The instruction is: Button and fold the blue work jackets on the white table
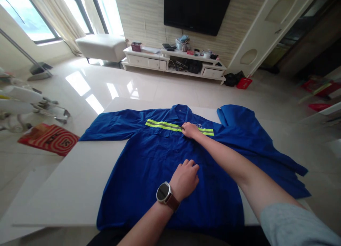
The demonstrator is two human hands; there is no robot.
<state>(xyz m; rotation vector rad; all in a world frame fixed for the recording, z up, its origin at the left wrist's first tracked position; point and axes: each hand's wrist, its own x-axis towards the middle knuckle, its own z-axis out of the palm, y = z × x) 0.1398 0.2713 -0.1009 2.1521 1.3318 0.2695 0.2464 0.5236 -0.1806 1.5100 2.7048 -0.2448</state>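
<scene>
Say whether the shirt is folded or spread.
Spread: the shirt lies broadly across the table, one sleeve stretched out sideways.

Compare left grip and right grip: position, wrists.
Position: the left grip is over the shirt, below the stripe; the right grip is at the stripe, nearer the collar.
Wrists: the left grip's has a watch; the right grip's is bare.
Shared: both have bent fingers and show the back of the hand.
</scene>
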